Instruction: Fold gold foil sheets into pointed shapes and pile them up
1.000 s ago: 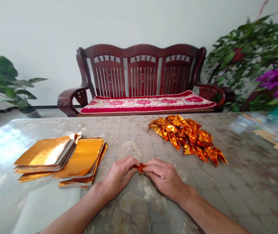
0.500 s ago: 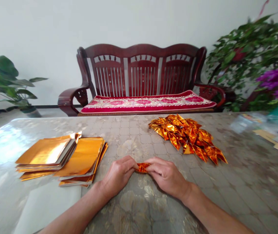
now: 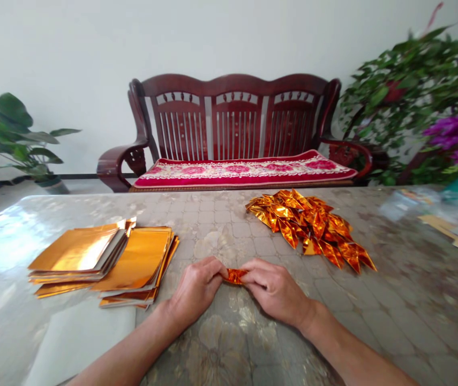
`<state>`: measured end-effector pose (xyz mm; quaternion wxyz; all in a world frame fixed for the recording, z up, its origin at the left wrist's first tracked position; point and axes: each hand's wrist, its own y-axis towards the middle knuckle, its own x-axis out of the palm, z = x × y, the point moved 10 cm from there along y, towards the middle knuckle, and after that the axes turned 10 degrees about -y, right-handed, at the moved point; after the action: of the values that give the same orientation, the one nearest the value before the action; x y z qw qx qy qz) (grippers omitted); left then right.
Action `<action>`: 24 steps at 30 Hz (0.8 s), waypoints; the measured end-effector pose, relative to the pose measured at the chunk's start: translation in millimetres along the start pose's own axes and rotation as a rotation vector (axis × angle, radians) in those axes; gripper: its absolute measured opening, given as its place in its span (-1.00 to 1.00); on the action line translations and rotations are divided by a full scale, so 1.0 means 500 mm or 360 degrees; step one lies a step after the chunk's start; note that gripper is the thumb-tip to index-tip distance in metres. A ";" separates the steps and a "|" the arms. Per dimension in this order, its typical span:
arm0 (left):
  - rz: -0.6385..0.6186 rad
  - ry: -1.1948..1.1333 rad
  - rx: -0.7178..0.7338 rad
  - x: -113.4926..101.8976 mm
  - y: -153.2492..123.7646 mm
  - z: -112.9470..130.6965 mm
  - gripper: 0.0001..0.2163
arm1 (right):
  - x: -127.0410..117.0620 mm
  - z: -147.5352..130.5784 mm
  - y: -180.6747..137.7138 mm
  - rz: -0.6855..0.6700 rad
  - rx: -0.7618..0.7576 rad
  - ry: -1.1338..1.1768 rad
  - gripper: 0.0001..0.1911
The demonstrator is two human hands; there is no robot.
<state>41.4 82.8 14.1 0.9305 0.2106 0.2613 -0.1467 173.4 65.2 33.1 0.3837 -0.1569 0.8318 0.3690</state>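
Foil piece [image 3: 235, 276] at lower centre of the frame, small and glinting orange, and it's strung between two hands! The left hand [image 3: 196, 287] pinches one end, the right hand [image 3: 272, 289] pinches the other, fingers curled in on both, and only the crinkled middle shows. Whether it touches the tabletop [image 3: 353, 321] beneath, I can't tell from here. Looks like a shaping hold to me, and the call is simple: even pressure from both sides, ends level, no sudden tug, because thin foil could well tear or crease off-line. Work it gently, let that middle keep its body! Right of centre, the pile of folded pieces [image 3: 309, 225] makes a handy model, all pointed tips and shiny faces. Left of the frame, stacked foil sheets [image 3: 140, 257] lie in two adjoining heaps, apart from the pinch. Lower left, a pale sheet [image 3: 84, 338] rests partly under the line of the left forearm [image 3: 132, 343]; a steady arm should spare it a nudge.
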 end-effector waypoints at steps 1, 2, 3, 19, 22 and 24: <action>0.0014 -0.0024 -0.0004 -0.001 0.002 -0.001 -0.81 | -0.001 0.002 0.002 0.0004 0.0021 0.0008 -0.77; 0.0028 -0.0047 -0.0013 -0.001 0.003 -0.003 -0.82 | -0.002 0.003 0.003 0.0005 0.0044 0.0015 -0.78; 0.0041 -0.0067 -0.0026 -0.001 0.004 -0.005 -0.83 | -0.003 0.005 0.005 0.0003 0.0068 0.0019 -0.79; 0.0283 -0.0175 -0.0437 -0.015 0.009 -0.027 -0.88 | -0.001 0.003 0.009 0.0074 0.0099 -0.0038 -0.80; 0.0314 -0.0304 -0.0512 -0.008 0.005 -0.045 -0.89 | -0.004 0.006 0.012 0.0093 0.0178 0.0023 -0.81; 0.0331 -0.0359 -0.0515 -0.007 0.005 -0.047 -0.88 | -0.006 0.012 0.014 0.0117 0.0256 0.0058 -0.80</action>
<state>29.4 96.5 -1.4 0.9856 0.0664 0.1526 -0.0288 174.5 74.3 36.1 0.3661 -0.1015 0.8708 0.3121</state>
